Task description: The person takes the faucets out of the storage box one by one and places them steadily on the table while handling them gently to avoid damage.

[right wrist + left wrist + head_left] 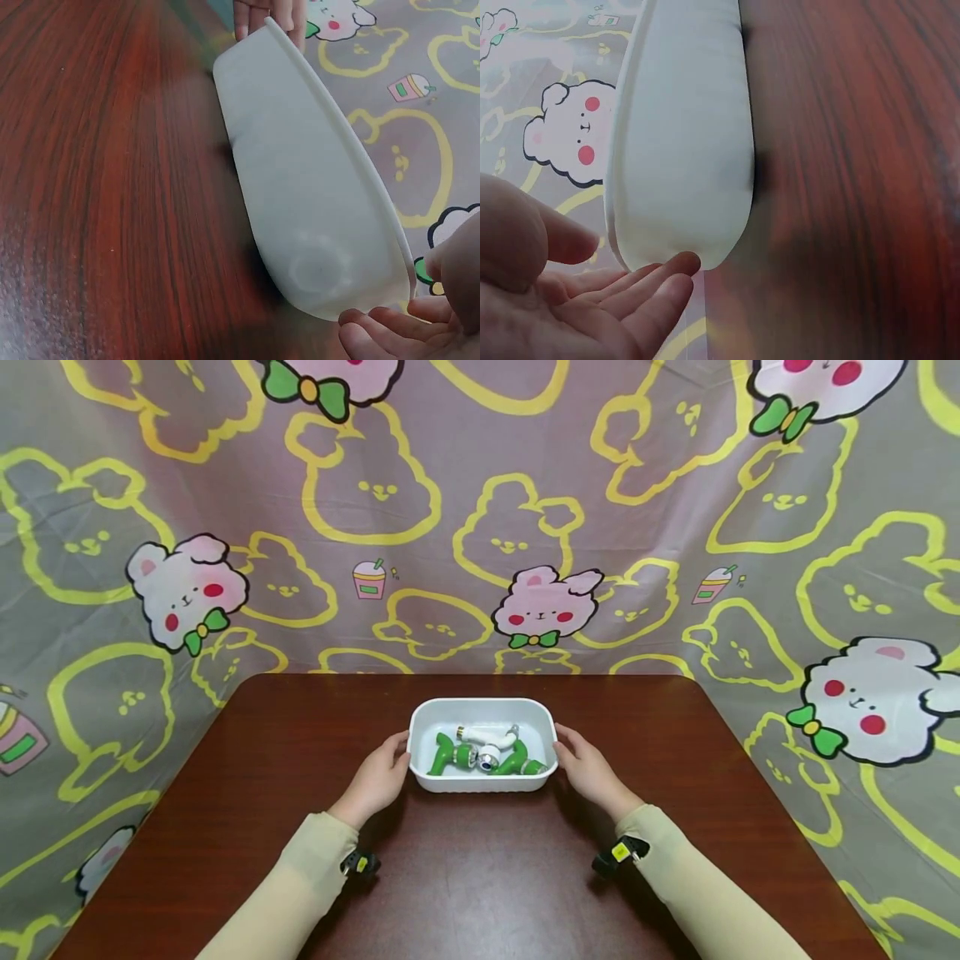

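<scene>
A: Closest items first?
B: Left sleeve (300, 877) and right sleeve (697, 885), pale, coming in from the bottom edge. 1 black unit per wrist: left wrist unit (361, 863), right wrist unit (620, 853), each with a yellow patch.
A: Hands?
B: Left hand (378, 777): fingers nearly straight, tips against the left end of the white tray (480, 784), thumb by the rim. Right hand (588, 772): mirror of that at the right end, fingers extended, tips on the wall near the lower corner. Neither wraps the tray; it sits between the 2 hands.
A: Tray position?
B: Upright, long side facing the person, over the middle to far part of the dark red-brown table (300, 735). Can't tell if its base touches the wood.
A: Contents?
B: 2 curved green pieces with silvery collars: left green piece (442, 753), right green piece (514, 760). Between and behind them, a long white piece (483, 736) with a gold-coloured end. A white-and-silver part (489, 757) sits nearer; can't tell if it's separate.
A: Farthest?
B: Grey cloth (345, 643) past the table, printed with yellow outlines, white rabbit faces and drink cups.
</scene>
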{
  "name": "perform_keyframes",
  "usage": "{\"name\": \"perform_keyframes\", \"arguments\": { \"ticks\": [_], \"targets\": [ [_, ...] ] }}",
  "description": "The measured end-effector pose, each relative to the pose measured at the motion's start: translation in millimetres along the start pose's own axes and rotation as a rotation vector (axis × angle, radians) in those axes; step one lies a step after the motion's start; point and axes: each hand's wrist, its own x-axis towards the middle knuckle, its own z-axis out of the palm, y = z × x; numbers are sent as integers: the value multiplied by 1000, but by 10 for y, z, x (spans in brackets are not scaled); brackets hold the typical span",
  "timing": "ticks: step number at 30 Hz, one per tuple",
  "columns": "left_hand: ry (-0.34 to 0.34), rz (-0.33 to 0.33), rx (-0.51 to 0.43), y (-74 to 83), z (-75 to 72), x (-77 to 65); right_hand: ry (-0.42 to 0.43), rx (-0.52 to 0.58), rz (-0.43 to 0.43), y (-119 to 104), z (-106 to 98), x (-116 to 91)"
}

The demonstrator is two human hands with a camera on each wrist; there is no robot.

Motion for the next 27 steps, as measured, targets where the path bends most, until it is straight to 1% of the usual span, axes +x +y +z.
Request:
{"name": "perform_keyframes", "arguments": {
  "ticks": [2, 6, 14, 16, 23, 27],
  "targets": [
    [-3, -4, -9, -5, 2, -2, 4, 5, 10, -4, 2, -4],
    [4, 9, -12, -18, 7, -3, 6, 19, 23, -6, 0, -8],
    [3, -5, -9, -32, 10, -8, -10, 100, 60, -20, -4, -31],
    [6, 9, -2, -31, 13, -14, -10, 97, 60, -25, -9, -42],
    [-1, 15, -3, -24, 16, -55, -19, 62, 49, -27, -24, -77],
    [5, 41, 13, -26, 22, -83, -22, 47, 39, -12, -32, -96]
  ]
}}
